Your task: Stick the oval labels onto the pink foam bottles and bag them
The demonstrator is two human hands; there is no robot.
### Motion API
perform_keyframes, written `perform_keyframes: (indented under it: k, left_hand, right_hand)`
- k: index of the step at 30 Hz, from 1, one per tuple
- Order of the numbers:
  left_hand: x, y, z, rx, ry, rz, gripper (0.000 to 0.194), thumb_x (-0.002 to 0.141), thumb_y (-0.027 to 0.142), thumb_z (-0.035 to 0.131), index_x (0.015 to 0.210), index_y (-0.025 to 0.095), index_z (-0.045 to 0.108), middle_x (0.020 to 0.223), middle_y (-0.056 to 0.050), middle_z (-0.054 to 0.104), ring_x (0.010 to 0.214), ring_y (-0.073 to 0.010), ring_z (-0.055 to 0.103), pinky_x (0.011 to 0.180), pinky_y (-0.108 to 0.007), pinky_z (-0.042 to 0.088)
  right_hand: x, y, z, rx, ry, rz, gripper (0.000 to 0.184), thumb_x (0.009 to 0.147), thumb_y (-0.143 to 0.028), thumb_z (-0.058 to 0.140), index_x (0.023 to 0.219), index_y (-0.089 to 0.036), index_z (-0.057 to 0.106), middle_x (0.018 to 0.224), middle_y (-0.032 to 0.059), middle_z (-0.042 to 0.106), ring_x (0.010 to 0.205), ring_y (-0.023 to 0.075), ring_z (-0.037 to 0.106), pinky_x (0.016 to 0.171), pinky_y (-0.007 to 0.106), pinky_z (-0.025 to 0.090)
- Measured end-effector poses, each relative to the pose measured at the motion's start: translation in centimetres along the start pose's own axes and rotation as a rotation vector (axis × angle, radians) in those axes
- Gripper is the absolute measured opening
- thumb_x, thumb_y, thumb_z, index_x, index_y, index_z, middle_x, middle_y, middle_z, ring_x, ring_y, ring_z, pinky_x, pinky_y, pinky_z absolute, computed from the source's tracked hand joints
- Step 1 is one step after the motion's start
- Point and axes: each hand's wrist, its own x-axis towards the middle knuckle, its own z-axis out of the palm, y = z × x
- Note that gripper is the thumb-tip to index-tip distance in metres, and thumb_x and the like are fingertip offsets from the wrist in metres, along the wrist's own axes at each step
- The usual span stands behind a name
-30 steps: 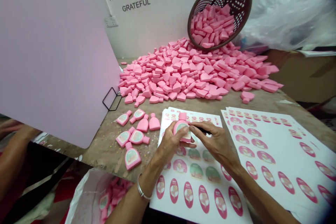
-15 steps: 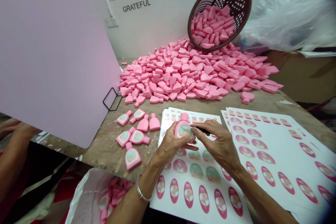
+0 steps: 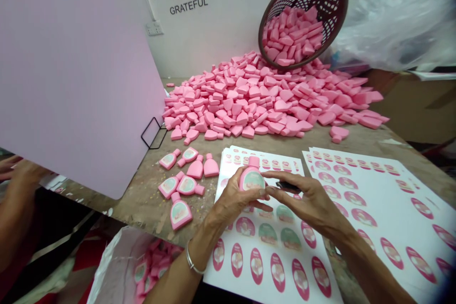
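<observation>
My left hand (image 3: pixel 237 199) is closed around a small pink bottle (image 3: pixel 253 176), held cap up over the label sheets. A pale green label shows on the bottle's front. My right hand (image 3: pixel 301 199) touches the bottle's right edge with thumb and fingertips. A small black tool (image 3: pixel 288 187) is tucked between its fingers, its kind unclear. Under both hands lies a stack of sticker sheets (image 3: pixel 256 240) with pink and green labels. To the left, several pink bottles (image 3: pixel 181 211) lie on the wooden table (image 3: pixel 138 199), some with green labels on their fronts.
A large heap of pink bottles (image 3: pixel 245 97) spreads from a tipped brown basket (image 3: pixel 302 19). More sticker sheets (image 3: pixel 384 204) lie at the right. A pink board (image 3: pixel 78 80) stands at the left, with another person's arm (image 3: pixel 21 199) beyond. Below sits a white-lined container (image 3: pixel 114 266) of bottles.
My right fingers have shifted from the label's face to the bottle's right edge, and the black tool has swung back from the bottle. The bottle stays in my left hand.
</observation>
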Motion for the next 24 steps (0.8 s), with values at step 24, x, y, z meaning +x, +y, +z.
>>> perform_keyframes:
  k: [24]
  left_hand:
    - [-0.2,-1.7,-0.7,-0.108,-0.100,-0.007,0.045,0.075,0.025,0.071,0.115,0.017,0.051,0.089,-0.003,0.059,0.074,-0.0146,0.061,0.065,-0.037,0.060]
  right_hand:
    - [0.4,0.1,2.0,0.502,-0.020,0.284,0.029,0.076,-0.047,0.070,0.077,-0.018,0.063,0.068,-0.0017,0.054,0.061,0.0110,0.050,0.059,0.024,0.044]
